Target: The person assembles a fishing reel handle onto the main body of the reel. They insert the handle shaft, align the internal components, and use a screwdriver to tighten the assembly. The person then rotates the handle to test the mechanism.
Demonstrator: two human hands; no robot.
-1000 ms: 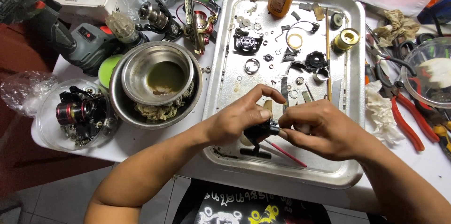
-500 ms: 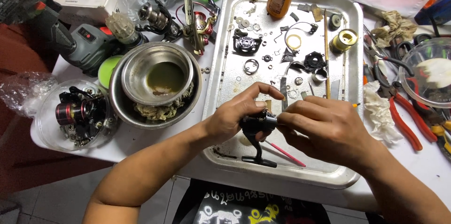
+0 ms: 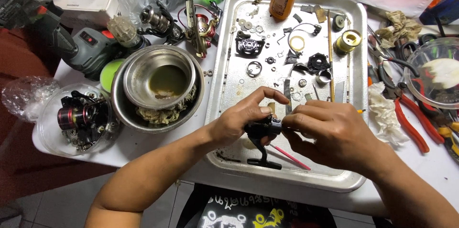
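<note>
Pinching a black reel body (image 3: 262, 130) — left hand (image 3: 239, 120) and right hand (image 3: 330, 135), each grip closed tight

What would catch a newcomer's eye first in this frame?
Both hands meet over the near end of a metal tray: the left hand and right hand grip a black reel body. Small parts litter the tray's far half, and nested steel bowls sit just left of it.
</note>
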